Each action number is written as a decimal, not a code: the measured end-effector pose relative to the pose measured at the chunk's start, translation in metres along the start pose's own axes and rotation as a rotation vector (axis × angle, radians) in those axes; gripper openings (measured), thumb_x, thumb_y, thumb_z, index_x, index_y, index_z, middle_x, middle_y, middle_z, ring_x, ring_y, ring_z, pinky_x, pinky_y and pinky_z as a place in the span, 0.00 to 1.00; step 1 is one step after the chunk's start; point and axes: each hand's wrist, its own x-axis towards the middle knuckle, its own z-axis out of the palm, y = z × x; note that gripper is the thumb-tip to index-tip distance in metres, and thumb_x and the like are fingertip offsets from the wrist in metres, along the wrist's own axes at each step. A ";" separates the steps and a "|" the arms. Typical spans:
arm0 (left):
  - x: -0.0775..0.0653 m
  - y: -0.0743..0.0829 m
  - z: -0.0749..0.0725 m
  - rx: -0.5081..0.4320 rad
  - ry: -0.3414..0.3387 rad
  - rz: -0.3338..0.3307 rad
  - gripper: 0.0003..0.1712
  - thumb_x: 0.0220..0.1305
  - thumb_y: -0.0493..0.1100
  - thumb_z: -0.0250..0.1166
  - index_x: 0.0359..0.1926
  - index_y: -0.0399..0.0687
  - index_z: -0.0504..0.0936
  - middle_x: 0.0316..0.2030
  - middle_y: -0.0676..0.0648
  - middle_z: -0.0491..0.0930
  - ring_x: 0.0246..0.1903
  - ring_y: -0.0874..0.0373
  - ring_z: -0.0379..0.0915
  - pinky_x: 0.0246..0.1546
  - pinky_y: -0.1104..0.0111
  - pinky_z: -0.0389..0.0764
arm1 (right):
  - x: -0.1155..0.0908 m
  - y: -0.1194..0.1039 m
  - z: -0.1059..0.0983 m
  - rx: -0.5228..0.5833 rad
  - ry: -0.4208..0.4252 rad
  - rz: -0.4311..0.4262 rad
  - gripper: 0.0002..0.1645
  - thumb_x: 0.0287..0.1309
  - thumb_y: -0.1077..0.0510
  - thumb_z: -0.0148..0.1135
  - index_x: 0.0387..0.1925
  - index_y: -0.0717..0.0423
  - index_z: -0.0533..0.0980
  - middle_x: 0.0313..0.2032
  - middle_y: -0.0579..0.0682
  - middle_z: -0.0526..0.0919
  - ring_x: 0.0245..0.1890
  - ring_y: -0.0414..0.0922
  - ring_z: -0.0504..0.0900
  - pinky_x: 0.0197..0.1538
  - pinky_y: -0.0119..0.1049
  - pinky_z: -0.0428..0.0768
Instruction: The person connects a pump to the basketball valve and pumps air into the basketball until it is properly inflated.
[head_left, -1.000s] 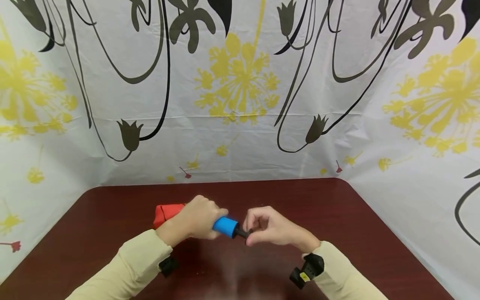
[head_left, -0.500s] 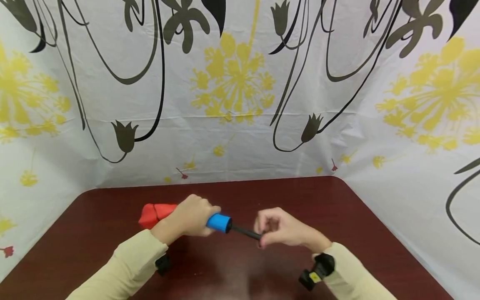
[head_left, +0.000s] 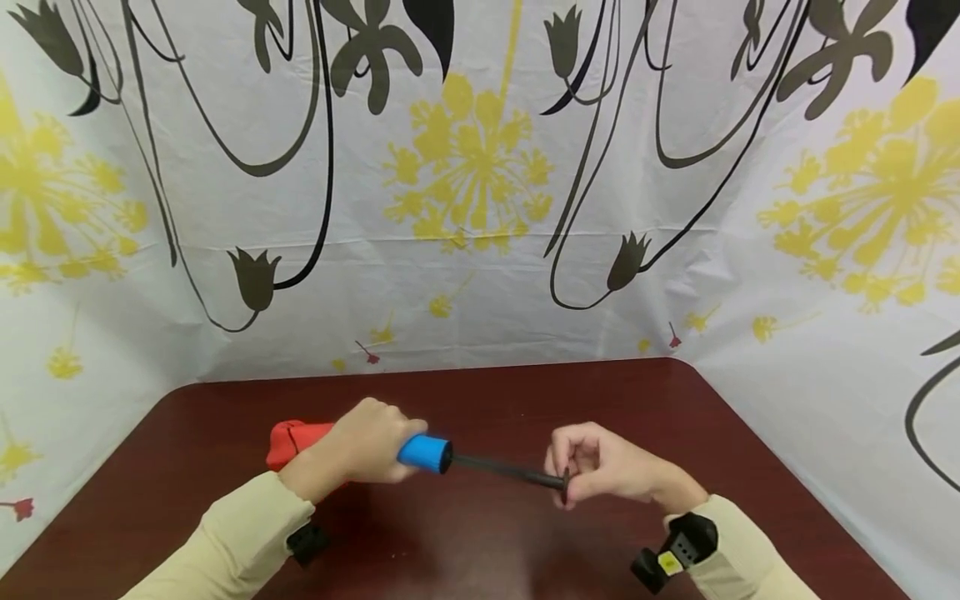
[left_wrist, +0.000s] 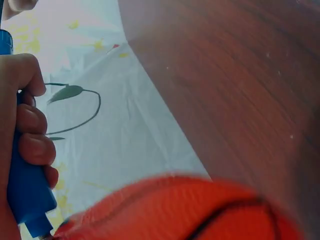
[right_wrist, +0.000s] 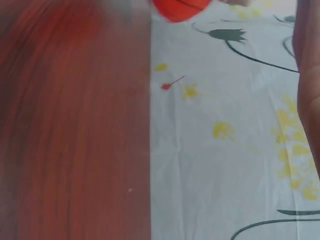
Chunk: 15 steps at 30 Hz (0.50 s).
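My left hand (head_left: 367, 442) grips the blue barrel of a hand pump (head_left: 425, 452). Out of the barrel's right end runs a long dark rod (head_left: 495, 467), and my right hand (head_left: 607, 467) pinches the black handle (head_left: 566, 486) at its tip. On the other side, partly behind my left hand and forearm, is a red-orange ball (head_left: 296, 440) with black lines, its surface dented. In the left wrist view, my fingers (left_wrist: 37, 150) curl round the pump (left_wrist: 30, 185), whose narrow lower end is right at the ball (left_wrist: 190, 212). Only the ball's lower part shows in the right wrist view.
A dark red-brown table (head_left: 480, 550) lies beneath both hands. White sheeting (head_left: 480, 292) with yellow and grey flower prints stands behind it and at both sides. Each wrist carries a black camera, such as the one at the right cuff (head_left: 678, 550).
My right hand has moved to the right with the handle, drawing much more of the rod out of the barrel. My left hand, the pump and the ball have shifted slightly left.
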 end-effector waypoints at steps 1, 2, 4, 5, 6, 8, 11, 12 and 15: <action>0.000 0.000 0.000 0.020 -0.001 0.001 0.15 0.41 0.50 0.66 0.23 0.51 0.69 0.13 0.57 0.66 0.12 0.68 0.59 0.15 0.74 0.63 | -0.001 0.002 0.001 -0.004 0.003 -0.007 0.15 0.53 0.64 0.56 0.26 0.71 0.60 0.24 0.65 0.72 0.30 0.41 0.78 0.31 0.35 0.77; 0.002 0.001 -0.001 0.038 -0.003 0.006 0.15 0.41 0.51 0.66 0.23 0.51 0.69 0.13 0.57 0.66 0.12 0.67 0.59 0.15 0.74 0.63 | 0.001 0.005 0.003 -0.007 0.020 -0.007 0.15 0.53 0.64 0.57 0.26 0.71 0.60 0.24 0.67 0.71 0.30 0.41 0.78 0.31 0.34 0.77; 0.006 0.003 0.000 0.079 -0.005 0.026 0.15 0.41 0.52 0.66 0.23 0.52 0.69 0.13 0.56 0.65 0.12 0.66 0.59 0.14 0.73 0.62 | 0.010 0.014 0.007 -0.082 0.067 -0.022 0.16 0.52 0.63 0.58 0.25 0.69 0.61 0.24 0.69 0.69 0.29 0.39 0.77 0.30 0.32 0.76; 0.008 0.004 0.000 0.095 -0.008 0.036 0.15 0.41 0.52 0.66 0.23 0.52 0.69 0.12 0.56 0.65 0.12 0.66 0.59 0.14 0.73 0.62 | 0.017 0.019 0.009 -0.135 0.095 -0.030 0.15 0.51 0.62 0.59 0.25 0.68 0.62 0.24 0.68 0.70 0.29 0.38 0.76 0.29 0.30 0.76; 0.010 0.006 0.001 0.107 -0.016 0.047 0.15 0.40 0.52 0.66 0.23 0.52 0.70 0.12 0.56 0.65 0.12 0.66 0.59 0.14 0.73 0.62 | 0.023 0.025 0.011 -0.188 0.112 -0.040 0.14 0.51 0.63 0.59 0.25 0.67 0.63 0.24 0.66 0.70 0.29 0.37 0.75 0.28 0.30 0.75; 0.013 0.009 0.002 0.119 -0.029 0.065 0.15 0.40 0.53 0.66 0.22 0.52 0.70 0.12 0.56 0.65 0.11 0.66 0.58 0.14 0.73 0.62 | 0.034 0.033 0.016 -0.259 0.156 -0.029 0.12 0.50 0.64 0.60 0.25 0.65 0.65 0.27 0.61 0.73 0.29 0.37 0.74 0.28 0.29 0.74; 0.012 0.013 0.003 0.097 -0.030 0.084 0.14 0.41 0.53 0.65 0.22 0.52 0.70 0.11 0.57 0.64 0.11 0.66 0.57 0.14 0.74 0.62 | 0.039 0.036 0.021 -0.267 0.174 -0.004 0.11 0.49 0.66 0.60 0.26 0.66 0.65 0.30 0.50 0.76 0.28 0.37 0.74 0.28 0.29 0.73; 0.012 0.014 0.004 0.089 -0.025 0.087 0.14 0.42 0.53 0.65 0.22 0.52 0.70 0.12 0.57 0.64 0.11 0.67 0.57 0.14 0.75 0.62 | 0.038 0.034 0.021 -0.234 0.169 0.008 0.11 0.50 0.66 0.60 0.26 0.67 0.65 0.31 0.48 0.76 0.28 0.37 0.75 0.29 0.29 0.73; 0.008 0.014 0.005 0.057 -0.002 0.084 0.14 0.43 0.53 0.65 0.24 0.51 0.70 0.12 0.57 0.65 0.11 0.67 0.58 0.14 0.75 0.62 | 0.025 0.022 0.019 -0.123 0.129 0.029 0.14 0.50 0.65 0.60 0.26 0.69 0.63 0.31 0.49 0.77 0.29 0.38 0.76 0.31 0.28 0.74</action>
